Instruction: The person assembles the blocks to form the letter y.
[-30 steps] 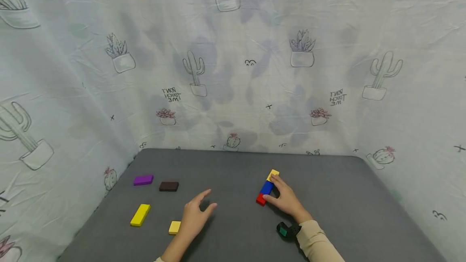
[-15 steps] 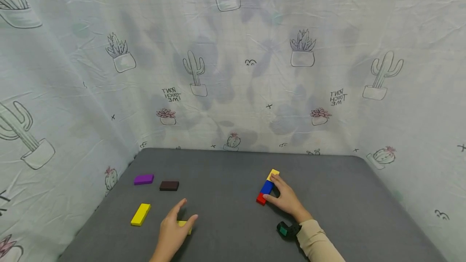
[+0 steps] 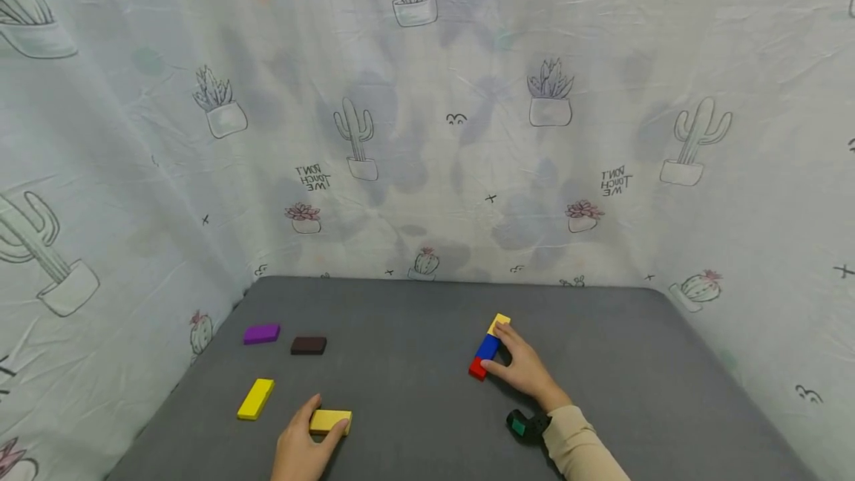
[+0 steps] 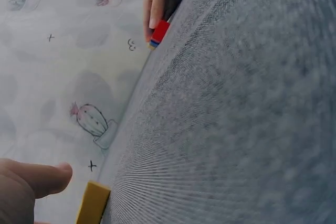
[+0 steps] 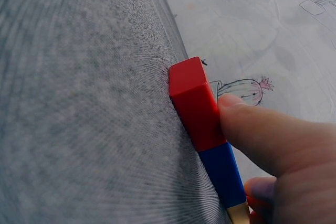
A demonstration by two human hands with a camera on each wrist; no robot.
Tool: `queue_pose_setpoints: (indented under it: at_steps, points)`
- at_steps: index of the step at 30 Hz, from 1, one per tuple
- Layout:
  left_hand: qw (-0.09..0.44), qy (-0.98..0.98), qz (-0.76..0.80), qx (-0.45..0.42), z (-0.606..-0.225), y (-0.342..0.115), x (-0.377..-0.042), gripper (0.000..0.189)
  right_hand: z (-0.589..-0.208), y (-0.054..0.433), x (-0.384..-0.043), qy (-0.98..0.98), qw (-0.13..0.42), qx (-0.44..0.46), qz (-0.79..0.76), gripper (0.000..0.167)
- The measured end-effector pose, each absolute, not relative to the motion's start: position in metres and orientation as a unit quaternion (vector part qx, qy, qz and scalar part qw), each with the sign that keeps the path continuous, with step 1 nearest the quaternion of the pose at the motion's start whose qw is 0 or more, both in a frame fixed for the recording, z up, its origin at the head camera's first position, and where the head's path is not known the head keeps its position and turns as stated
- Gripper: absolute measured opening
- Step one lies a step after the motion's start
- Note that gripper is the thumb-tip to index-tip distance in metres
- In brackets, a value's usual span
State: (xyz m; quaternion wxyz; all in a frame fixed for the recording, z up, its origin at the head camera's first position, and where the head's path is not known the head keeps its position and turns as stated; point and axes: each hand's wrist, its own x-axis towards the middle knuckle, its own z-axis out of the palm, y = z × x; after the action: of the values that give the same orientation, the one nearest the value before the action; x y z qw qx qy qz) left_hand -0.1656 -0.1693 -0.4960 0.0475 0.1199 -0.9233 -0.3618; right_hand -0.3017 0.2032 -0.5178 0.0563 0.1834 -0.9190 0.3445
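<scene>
The left hand [image 3: 298, 447] has come around the pale yellow block [image 3: 327, 419]

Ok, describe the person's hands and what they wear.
The right hand is ungloved, with a beige sleeve and a black curved wrist device bearing a green patch. The left hand is ungloved too; no sleeve shows there.

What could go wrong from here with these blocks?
The left grip straddles the pale yellow rectangular block, but the left wrist view shows a gap between thumb and block; closing unevenly might nudge it askew.

The right grip spans the red-blue-yellow rectangular bar from red part to yellow; if its coloured parts are separate, squeezing could buckle it.
</scene>
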Motion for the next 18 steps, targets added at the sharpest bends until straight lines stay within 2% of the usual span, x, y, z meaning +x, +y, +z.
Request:
queue_pose_setpoints:
  at_steps: [11, 18]
  points:
    - [0.027, -0.937, -0.318, 0.143, -0.501, -0.1646, -0.1684, 0.087, -0.5188, 0.2024, -0.3013, -0.917, 0.057, 0.183, 0.349, 0.076]
    - [0.034, -0.937, -0.319, 0.136, -0.5018, -0.1611, -0.1664, 0.093, -0.5187, 0.2026, -0.3006, -0.915, 0.06, 0.182, 0.354, 0.076]
